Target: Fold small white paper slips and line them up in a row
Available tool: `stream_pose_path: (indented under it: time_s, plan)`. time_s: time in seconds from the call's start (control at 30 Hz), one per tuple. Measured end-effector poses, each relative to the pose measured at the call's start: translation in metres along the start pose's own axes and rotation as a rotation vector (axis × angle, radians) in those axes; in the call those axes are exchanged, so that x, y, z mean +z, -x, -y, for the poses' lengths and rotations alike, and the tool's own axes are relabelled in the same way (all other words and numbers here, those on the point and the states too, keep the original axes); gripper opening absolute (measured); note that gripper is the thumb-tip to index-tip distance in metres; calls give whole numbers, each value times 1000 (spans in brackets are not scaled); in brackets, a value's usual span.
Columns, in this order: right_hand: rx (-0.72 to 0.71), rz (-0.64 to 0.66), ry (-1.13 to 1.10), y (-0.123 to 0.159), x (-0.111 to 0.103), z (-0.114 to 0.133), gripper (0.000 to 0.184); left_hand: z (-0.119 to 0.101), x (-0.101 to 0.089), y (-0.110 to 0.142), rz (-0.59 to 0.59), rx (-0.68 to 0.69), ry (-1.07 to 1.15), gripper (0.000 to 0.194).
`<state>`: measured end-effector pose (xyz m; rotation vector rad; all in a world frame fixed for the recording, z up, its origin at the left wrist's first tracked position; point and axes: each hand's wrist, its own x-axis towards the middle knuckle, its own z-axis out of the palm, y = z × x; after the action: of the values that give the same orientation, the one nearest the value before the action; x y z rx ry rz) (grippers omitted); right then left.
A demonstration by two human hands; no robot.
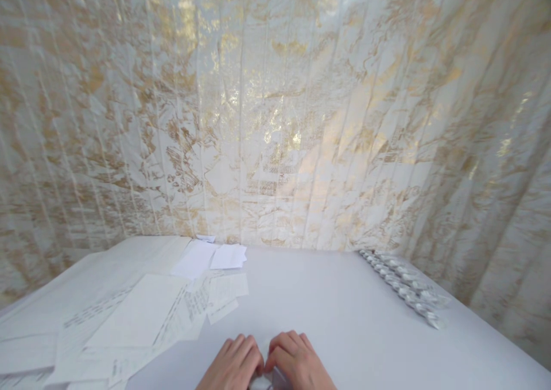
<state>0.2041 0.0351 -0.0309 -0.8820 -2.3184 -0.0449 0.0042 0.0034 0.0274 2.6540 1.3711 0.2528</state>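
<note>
At the bottom middle of the head view, my left hand (237, 362) and my right hand (298, 360) are close together over the white table (301, 298). The fingers of both are curled inward, with thumbs and forefingers nearly meeting. Between them is a small silvery-white piece (260, 383), mostly hidden by the fingers and cut off by the frame's lower edge. Its kind cannot be made out. To the left of my left hand are printed paper sheets (133, 315).
Long strips of silvery, bumpy packs (400, 287) lie along the table's right side. Small blank white papers (229, 256) rest at the back, left of the middle. Behind the table hangs a shiny white-and-gold patterned curtain (275, 120).
</note>
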Motion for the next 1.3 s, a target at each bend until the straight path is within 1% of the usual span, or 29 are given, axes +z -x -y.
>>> stream_pose_path:
  time_s: [0.13,0.23,0.3,0.37,0.47,0.57,0.7,0.8,0.9,1.0,1.1,1.2,1.3]
  plan:
    - [28,64,-18,-4,-14,7,40,-6,-9,-1,1,-24,103,9]
    - [60,85,-8,-8,-18,11,29,-7,-16,1,-19,8,143,9]
    - [81,106,-18,-9,-19,12,25,-8,-23,3,12,-6,146,4]
    - [92,126,-35,-9,-21,12,23,-9,-30,5,74,-56,173,7]
    - [125,172,-72,-10,-27,14,18,-10,-37,5,88,-108,247,8]
    - [205,227,-121,-13,-32,18,18,-11,-36,1,73,-158,273,12]
    - [285,263,-205,-20,-41,24,21,-13,-26,-1,-1,-189,212,10]
    - [263,256,-240,-22,-47,26,20,-13,-18,1,-75,-176,169,11]
    - [221,221,-243,-21,-51,26,26,-12,-14,3,-145,-155,142,11]
    - [176,181,-225,-19,-51,26,26,-13,-13,3,-152,-146,129,13]
    - [115,180,-162,-19,-52,28,20,-13,-11,4,-186,-142,118,14]
    - [51,179,-50,-20,-53,29,12,-15,-9,3,-210,-162,77,15]
    - [-27,158,13,-20,-53,27,10,-18,-12,2,-167,-180,59,15]
